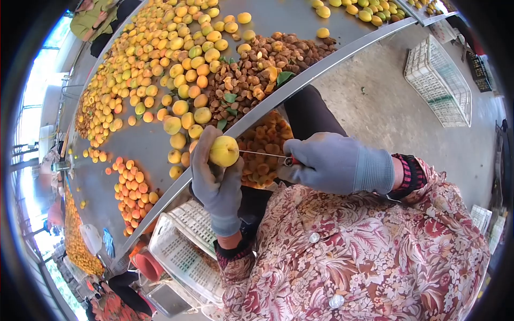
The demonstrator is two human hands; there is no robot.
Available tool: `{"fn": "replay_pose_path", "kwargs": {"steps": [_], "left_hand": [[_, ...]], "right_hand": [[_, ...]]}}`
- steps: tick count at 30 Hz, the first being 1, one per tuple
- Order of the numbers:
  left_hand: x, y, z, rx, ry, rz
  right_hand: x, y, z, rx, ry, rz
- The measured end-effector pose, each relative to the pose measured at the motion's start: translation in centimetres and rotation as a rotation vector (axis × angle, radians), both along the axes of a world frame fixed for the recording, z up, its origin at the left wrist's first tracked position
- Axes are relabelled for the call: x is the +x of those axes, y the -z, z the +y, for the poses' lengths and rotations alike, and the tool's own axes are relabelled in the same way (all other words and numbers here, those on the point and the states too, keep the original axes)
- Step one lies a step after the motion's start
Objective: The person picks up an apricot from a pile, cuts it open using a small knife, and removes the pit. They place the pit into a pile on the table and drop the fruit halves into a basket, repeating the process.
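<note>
A yellow apricot is held between the thumb and fingers of my grey-gloved left hand. My right hand, in a matching glove, is closed around a thin-bladed knife with a red end showing at the fingers. The blade points left and its tip meets the side of the apricot. Below the blade, between my knees, a container of split apricot halves shows in part. Brown apricot pits are heaped at the table edge just beyond my hands.
Whole apricots spread across the metal table, whose raised rim runs diagonally past my hands. White plastic crates stand beside me and on the floor at right. Other people work at upper left and lower left.
</note>
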State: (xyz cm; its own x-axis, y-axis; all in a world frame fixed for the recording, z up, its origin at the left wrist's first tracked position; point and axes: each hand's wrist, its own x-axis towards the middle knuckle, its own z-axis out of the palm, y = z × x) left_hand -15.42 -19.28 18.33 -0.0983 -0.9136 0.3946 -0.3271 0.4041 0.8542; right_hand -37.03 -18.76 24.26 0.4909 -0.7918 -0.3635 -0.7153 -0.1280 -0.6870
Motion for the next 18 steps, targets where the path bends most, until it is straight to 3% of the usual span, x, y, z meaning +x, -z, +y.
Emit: {"fn": "replay_pose_path", "kwargs": {"steps": [5, 7, 11, 14, 16, 18], "left_hand": [[-0.6, 1.2, -0.6, -0.01, -0.027, 0.148], [-1.5, 1.9, -0.6, 0.185, 0.136, 0.724], [-2.2, 2.5, -0.5, 0.205, 0.099, 0.809], [-2.4, 2.8, -0.5, 0.381, 0.176, 0.992], [-3.1, 3.5, -0.3, 0.54, 0.263, 1.339], [-3.3, 3.6, -0.4, 0.553, 0.232, 1.345]], "right_hand": [[1.1, 0.3, 0.1, 0.064, 0.035, 0.005], [1.4, 0.9, 0.1, 0.043, 0.062, -0.037], [1.9, 1.0, -0.4, 0.104, 0.056, -0.024], [2.4, 1.8, -0.5, 0.045, 0.069, -0.028], [2.6, 2.3, -0.9, 0.081, 0.099, -0.03], [2.7, 2.6, -1.0, 0.095, 0.116, -0.025]]}}
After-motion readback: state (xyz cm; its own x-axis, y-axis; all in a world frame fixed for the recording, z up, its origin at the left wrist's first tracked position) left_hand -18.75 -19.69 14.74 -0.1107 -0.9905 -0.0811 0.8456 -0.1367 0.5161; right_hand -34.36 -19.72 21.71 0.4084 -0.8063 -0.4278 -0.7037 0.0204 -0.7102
